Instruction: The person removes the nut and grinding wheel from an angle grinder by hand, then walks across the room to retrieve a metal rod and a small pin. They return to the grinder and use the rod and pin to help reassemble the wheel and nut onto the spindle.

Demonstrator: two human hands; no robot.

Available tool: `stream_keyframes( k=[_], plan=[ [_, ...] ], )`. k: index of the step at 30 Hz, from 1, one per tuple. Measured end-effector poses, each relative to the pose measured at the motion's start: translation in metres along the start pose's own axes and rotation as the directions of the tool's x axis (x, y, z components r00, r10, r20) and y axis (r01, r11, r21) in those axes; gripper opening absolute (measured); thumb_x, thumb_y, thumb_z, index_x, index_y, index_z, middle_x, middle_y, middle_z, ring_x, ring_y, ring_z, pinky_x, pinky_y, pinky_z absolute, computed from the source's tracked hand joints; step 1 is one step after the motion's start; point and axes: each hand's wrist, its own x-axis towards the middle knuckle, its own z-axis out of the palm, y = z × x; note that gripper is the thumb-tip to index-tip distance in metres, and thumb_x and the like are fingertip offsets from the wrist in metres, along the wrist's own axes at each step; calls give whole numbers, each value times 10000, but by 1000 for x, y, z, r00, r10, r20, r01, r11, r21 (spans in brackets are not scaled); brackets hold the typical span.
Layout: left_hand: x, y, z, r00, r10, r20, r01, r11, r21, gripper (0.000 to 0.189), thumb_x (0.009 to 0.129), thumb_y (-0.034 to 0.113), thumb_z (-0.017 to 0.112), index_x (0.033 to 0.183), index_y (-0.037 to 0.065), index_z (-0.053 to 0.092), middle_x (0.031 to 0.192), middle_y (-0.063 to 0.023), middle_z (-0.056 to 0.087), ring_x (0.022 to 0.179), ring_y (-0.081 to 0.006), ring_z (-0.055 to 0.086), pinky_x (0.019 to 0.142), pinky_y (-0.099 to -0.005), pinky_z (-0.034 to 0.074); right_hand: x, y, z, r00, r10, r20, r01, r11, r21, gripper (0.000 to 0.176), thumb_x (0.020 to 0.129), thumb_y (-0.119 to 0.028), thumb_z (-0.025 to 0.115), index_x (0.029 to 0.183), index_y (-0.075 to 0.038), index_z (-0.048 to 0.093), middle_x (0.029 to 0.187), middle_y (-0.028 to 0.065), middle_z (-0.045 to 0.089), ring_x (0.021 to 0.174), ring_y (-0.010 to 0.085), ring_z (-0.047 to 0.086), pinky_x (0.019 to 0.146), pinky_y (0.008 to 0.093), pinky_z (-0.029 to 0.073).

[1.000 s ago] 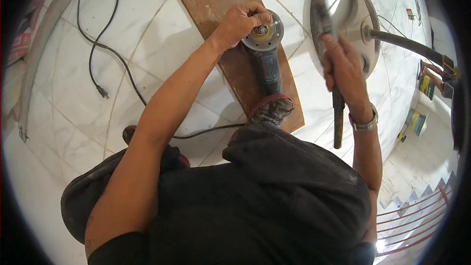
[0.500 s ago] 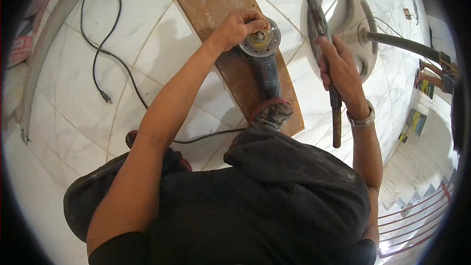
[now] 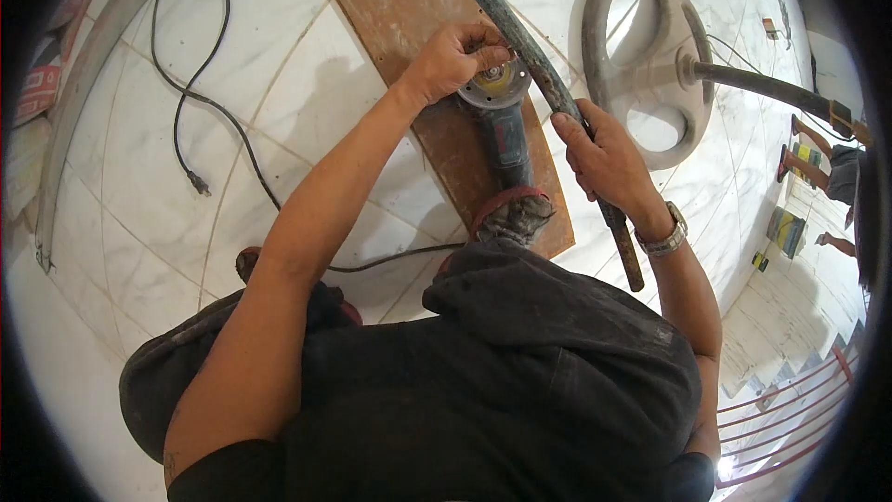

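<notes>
My right hand (image 3: pixel 599 153) is wrapped round a dark, rust-marked metal pipe (image 3: pixel 534 54). The pipe slants across the view, its upper end beside my left fingers and the grinder's disc, its narrower lower end near my right wrist. My left hand (image 3: pixel 457 60) is closed in a pinch over the disc's hub; whatever lies between the fingertips is hidden. Beneath it, an angle grinder (image 3: pixel 506 135) lies disc up on a brown board (image 3: pixel 395 0). My foot (image 3: pixel 516 220) presses on the grinder's rear end. The disc (image 3: pixel 491 93) is partly covered by my left fingers and the pipe.
A power cord (image 3: pixel 234 125) loops across the tiled floor at left, its plug (image 3: pixel 198 184) loose. On the right stands a round grey base (image 3: pixel 595 46) with large openings and a pole (image 3: pixel 767 82). Another person's legs (image 3: pixel 808 172) and red metal bars (image 3: pixel 790 423) appear at far right.
My right hand has swung the pipe left and down, bringing its upper end over the board beside the disc. My left hand stays at the hub. The other person's legs show more.
</notes>
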Motion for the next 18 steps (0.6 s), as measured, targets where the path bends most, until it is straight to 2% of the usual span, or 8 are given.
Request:
stream_keyframes(
  k=[2,5,8,11,14,15,18],
  plan=[
    [1,-6,1,1000,4,-9,-5,1000,-27,199,938,200,686,1031,26,712,994,-25,706,932,-109,617,879,-283,485,1,1,0,1000,1,12,-1,1000,-7,382,1010,-410,512,987,-32,564,617,14,501,484,110,509,424,287,430],
    [2,-10,0,997,-77,-27,74,992,-103,199,935,197,689,1040,28,710,984,-21,705,927,-112,617,872,-286,487,0,-3,0,1000,15,18,-15,1000,-2,391,1009,-418,512,983,-31,564,616,12,498,485,104,507,423,285,429],
    [2,-3,-4,995,-97,3,98,995,-22,171,934,186,689,1005,32,708,969,-19,702,918,-111,615,862,-278,484,-1,-2,-2,999,-6,34,5,999,44,397,1007,-418,517,983,-24,563,615,5,496,485,100,504,421,279,427],
    [3,-8,3,991,-119,-61,113,989,-94,144,938,178,682,966,38,702,936,-12,693,902,-104,608,847,-264,480,0,1,-3,1000,-18,5,18,998,65,389,1006,-414,523,958,-29,555,616,-1,501,469,93,494,403,264,417],
    [8,-2,1,991,-125,-43,125,992,15,132,943,174,673,930,44,693,910,-4,682,885,-98,600,822,-248,473,-2,-3,-10,997,15,-71,-10,998,65,372,1003,-403,537,932,-38,540,618,-5,502,446,84,477,378,251,400],
    [9,-3,0,994,-107,-1,107,994,24,134,945,177,671,922,46,690,901,0,677,876,-96,596,816,-247,471,-1,0,-12,998,-11,-62,21,989,148,357,1002,-391,544,914,-45,526,611,-8,494,428,76,461,359,247,384],
    [10,-1,-6,994,-74,84,71,997,33,144,949,185,663,897,52,678,881,7,666,851,-91,583,797,-248,463,0,-1,-12,995,-34,-94,56,969,242,353,1003,-379,540,921,-36,521,603,-13,484,423,78,456,354,252,376]
  ],
)
